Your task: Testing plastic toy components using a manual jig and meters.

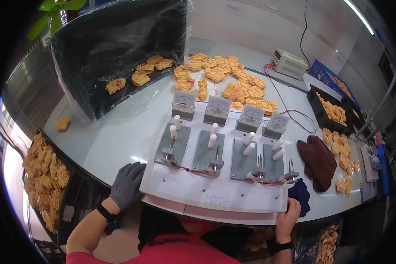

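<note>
A white test board [176, 187] sits at the table's front edge, slightly tilted to my view. It carries several analogue panel meters [218, 110] along its back and grey fixture plates [205, 152] with white pegs and metal pins. My left hand [128, 185], in a grey glove, is closed at the board's left front edge; its fingertips are partly hidden. At the right front corner, my bare right hand [287, 216] grips the board, thumb below and fingers on the edge. Beside it lies a dark blue cloth [299, 197].
Many yellow plastic parts [218, 70] lie behind the board; more fill a left bin [44, 185] and a black tray [332, 110]. A plastic-wrapped black box [119, 53] stands back left. A power supply [290, 63] with wires and a brown cloth [317, 163] are at right.
</note>
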`<state>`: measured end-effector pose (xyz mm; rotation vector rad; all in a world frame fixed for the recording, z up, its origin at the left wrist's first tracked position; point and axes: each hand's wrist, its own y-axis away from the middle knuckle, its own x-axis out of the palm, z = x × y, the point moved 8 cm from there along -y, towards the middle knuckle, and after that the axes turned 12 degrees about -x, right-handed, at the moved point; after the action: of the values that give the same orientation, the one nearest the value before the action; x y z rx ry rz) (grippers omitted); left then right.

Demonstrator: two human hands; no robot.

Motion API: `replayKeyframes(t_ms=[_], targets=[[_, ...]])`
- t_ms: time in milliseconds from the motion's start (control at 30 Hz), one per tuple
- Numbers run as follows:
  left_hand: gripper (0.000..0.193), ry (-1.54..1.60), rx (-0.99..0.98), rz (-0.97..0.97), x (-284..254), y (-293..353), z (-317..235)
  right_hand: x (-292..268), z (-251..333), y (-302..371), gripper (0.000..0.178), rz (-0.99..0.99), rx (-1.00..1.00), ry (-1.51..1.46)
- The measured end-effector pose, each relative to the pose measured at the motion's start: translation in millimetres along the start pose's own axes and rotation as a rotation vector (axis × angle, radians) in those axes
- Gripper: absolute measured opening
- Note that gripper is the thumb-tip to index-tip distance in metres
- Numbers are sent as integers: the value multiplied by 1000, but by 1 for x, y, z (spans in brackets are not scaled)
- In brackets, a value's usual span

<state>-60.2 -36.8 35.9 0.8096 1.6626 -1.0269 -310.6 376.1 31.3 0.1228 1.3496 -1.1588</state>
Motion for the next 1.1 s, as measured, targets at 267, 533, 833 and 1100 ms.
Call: replayKeyframes(t_ms=[267,533,833,1100], targets=[[43,93,-9,74,-4,-4,6,1,3,-5,25,220,147,-27],[45,241,-3,223,-3,-12,21,-5,-8,-17,27,621,208,-165],[43,687,101,546,-9,-55,63,-88,0,-181,36,440,302,94],[53,574,-72,343,-33,-155,144,2,77,-337,53,486,346,-75]])
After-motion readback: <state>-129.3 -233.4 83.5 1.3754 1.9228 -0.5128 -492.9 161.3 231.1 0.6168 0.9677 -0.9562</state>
